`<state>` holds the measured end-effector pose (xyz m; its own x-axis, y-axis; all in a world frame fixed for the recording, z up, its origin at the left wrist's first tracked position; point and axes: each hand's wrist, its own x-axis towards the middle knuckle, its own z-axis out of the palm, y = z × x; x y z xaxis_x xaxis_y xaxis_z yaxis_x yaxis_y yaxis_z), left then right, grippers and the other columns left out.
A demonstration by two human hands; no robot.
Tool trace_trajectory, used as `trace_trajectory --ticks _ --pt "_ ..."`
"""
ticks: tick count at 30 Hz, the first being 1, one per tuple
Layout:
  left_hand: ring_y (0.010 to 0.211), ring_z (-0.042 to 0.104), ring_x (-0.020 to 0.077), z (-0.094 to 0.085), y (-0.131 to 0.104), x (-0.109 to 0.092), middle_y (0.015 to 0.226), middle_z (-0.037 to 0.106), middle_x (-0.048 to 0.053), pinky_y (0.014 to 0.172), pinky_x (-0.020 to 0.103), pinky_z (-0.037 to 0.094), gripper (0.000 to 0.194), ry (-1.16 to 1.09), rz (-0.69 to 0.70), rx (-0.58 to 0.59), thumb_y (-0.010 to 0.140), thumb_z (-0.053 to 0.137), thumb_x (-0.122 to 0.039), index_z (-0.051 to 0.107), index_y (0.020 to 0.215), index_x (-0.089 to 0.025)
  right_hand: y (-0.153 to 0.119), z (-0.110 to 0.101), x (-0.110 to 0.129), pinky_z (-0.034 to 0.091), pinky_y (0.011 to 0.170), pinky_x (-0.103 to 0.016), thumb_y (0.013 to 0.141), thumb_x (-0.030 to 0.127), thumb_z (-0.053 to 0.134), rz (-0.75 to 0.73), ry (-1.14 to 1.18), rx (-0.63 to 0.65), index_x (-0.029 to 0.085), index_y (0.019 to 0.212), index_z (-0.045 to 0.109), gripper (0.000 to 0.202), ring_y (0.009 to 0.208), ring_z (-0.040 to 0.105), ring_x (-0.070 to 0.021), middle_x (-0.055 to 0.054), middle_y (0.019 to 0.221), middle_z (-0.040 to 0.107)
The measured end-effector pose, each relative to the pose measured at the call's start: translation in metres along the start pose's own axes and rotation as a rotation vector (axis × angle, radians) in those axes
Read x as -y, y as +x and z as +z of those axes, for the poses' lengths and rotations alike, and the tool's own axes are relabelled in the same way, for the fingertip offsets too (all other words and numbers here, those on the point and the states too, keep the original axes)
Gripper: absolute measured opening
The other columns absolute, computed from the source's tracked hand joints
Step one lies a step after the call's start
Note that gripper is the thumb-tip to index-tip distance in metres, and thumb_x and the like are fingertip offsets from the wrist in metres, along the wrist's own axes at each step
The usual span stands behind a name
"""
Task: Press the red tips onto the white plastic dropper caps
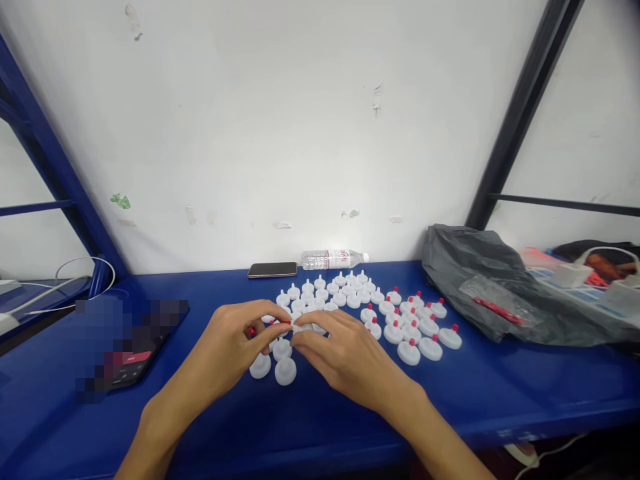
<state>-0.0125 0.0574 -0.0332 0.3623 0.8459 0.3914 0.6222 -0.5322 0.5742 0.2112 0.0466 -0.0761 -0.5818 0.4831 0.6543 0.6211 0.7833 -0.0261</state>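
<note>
My left hand (231,335) is closed in a pinch on a small red cap (289,323), and more red (251,331) shows inside its curled fingers. Facing it, my right hand (345,348) grips a white nozzle lid (302,327), mostly covered by the fingers. The fingertips of both hands meet, with the red cap against the lid's tip. Behind the hands stand several white lids with bare spouts (320,283). Right of my right hand, several white lids with red tips (409,352) sit in a group. Several plain white lids (285,371) lie below the fingertips.
A dark phone (273,269) and a clear plastic bottle (333,259) lie along the wall. At the left is another phone (140,360), partly blurred. A grey plastic bag (460,280) holds the right side, with a clear packet of red pieces (500,310) on it.
</note>
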Motion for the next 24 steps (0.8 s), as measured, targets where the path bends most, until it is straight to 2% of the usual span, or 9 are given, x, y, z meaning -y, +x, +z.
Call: trace_trajectory --ticks 7,11,14,16,18,21,24 --pt "0.052 0.058 0.0099 0.0 0.001 0.001 0.063 0.069 -0.007 0.052 0.021 0.046 0.015 -0.009 0.072 -0.047 0.095 0.07 -0.037 0.079 0.092 -0.025 0.0 0.0 0.002 0.059 0.081 -0.032 0.106 0.011 0.053 0.059 0.062 -0.029 0.024 0.117 0.061 0.019 0.094 0.076 -0.0186 -0.003 0.129 0.074" --pt "0.051 0.057 0.0091 0.001 0.001 -0.002 0.068 0.074 -0.005 0.051 0.02 0.045 0.012 -0.039 0.113 -0.07 0.094 0.072 -0.034 0.08 0.091 -0.025 -0.002 0.002 0.002 0.063 0.077 -0.03 0.105 0.008 0.05 0.081 0.092 -0.046 0.025 0.126 0.058 0.028 0.103 0.077 -0.0199 -0.005 0.135 0.07" --pt "0.054 0.062 0.0091 0.0 -0.001 -0.006 0.08 0.08 -0.003 0.052 0.019 0.049 0.016 -0.127 0.113 -0.034 0.097 0.068 -0.033 0.082 0.094 -0.025 -0.003 0.0 0.001 0.067 0.078 -0.03 0.107 0.011 0.05 0.111 0.119 -0.135 0.028 0.139 0.052 0.037 0.111 0.076 -0.0212 -0.009 0.145 0.063" --pt "0.057 0.067 0.0097 0.0 -0.002 -0.008 0.087 0.082 -0.001 0.051 0.018 0.05 0.019 -0.191 0.121 -0.011 0.098 0.065 -0.031 0.082 0.094 -0.024 -0.002 -0.001 0.001 0.068 0.082 -0.031 0.108 0.014 0.051 0.125 0.163 -0.207 0.031 0.145 0.048 0.041 0.118 0.074 -0.0214 -0.01 0.153 0.059" --pt "0.059 0.069 0.01 -0.001 -0.002 -0.009 0.088 0.082 -0.001 0.05 0.018 0.049 0.019 -0.22 0.122 -0.011 0.098 0.065 -0.029 0.083 0.093 -0.024 -0.001 -0.002 0.001 0.066 0.093 -0.032 0.108 0.014 0.052 0.118 0.201 -0.234 0.031 0.147 0.046 0.044 0.128 0.07 -0.0212 -0.008 0.153 0.06" --pt "0.056 0.067 0.0098 -0.002 -0.002 -0.009 0.081 0.08 -0.001 0.049 0.018 0.048 0.017 -0.206 0.089 -0.011 0.096 0.069 -0.033 0.082 0.092 -0.023 -0.001 -0.001 -0.001 0.061 0.107 -0.033 0.106 0.011 0.053 0.08 0.227 -0.221 0.031 0.15 0.045 0.049 0.137 0.063 -0.0189 -0.005 0.149 0.064" --pt "0.051 0.061 0.009 -0.004 -0.001 -0.007 0.071 0.077 -0.002 0.047 0.019 0.045 0.018 -0.192 0.033 0.007 0.094 0.072 -0.039 0.081 0.091 -0.023 -0.002 0.001 -0.003 0.058 0.109 -0.031 0.105 0.008 0.054 0.064 0.236 -0.194 0.032 0.15 0.048 0.052 0.133 0.066 -0.0158 -0.004 0.147 0.066"
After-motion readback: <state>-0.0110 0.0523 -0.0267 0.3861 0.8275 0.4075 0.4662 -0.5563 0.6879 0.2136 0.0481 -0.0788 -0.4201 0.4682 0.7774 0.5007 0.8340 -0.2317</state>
